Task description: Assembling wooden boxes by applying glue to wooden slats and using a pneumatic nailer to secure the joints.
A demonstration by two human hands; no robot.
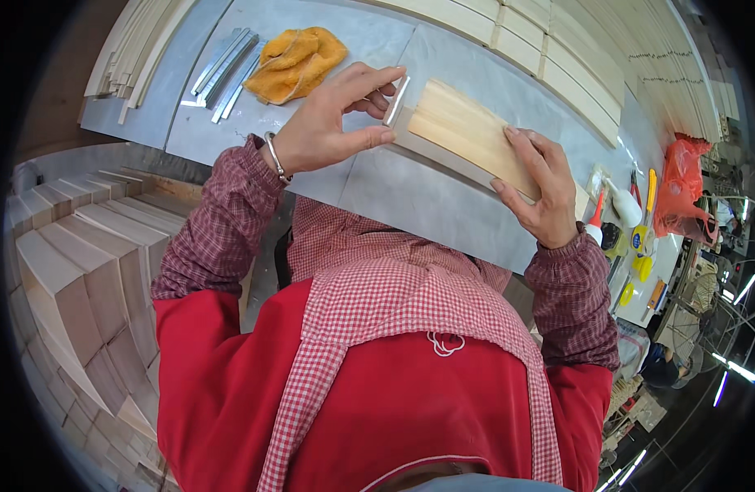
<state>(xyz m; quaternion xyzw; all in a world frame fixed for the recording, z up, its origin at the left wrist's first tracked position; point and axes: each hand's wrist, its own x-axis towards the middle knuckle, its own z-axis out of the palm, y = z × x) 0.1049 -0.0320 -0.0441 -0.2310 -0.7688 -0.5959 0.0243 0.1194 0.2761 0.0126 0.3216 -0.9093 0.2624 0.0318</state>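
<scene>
As my right hand [545,180] grips the wooden block [468,131] at one o'clock, its thumb is on the near side and its fingertips lie toward the far edge, spread about as wide as the block. My left hand [349,111] keeps the narrow pale strip [396,101] between thumb and index finger, just beside the block's left end. The metal table [377,172] is bare from the block to its near edge, and bare again at twelve o'clock, so on both sides there is room for moving.

On this grey surface, the orange cloth [300,61] lies crumpled at eleven o'clock, with metal strips [226,70] just beside it. Stacked wooden pieces [558,49] border the table at one o'clock. Toward three o'clock I see the red plastic bag [681,184] and the white bottle [626,207]. At nine o'clock, below the table, stand piled wooden boards [90,262].

My right palm hides the block's right end. Whether the strip touches the block, or the block is hollow, I cannot tell. The workshop beyond the bag is small and dark, and the rim cuts the boards.
</scene>
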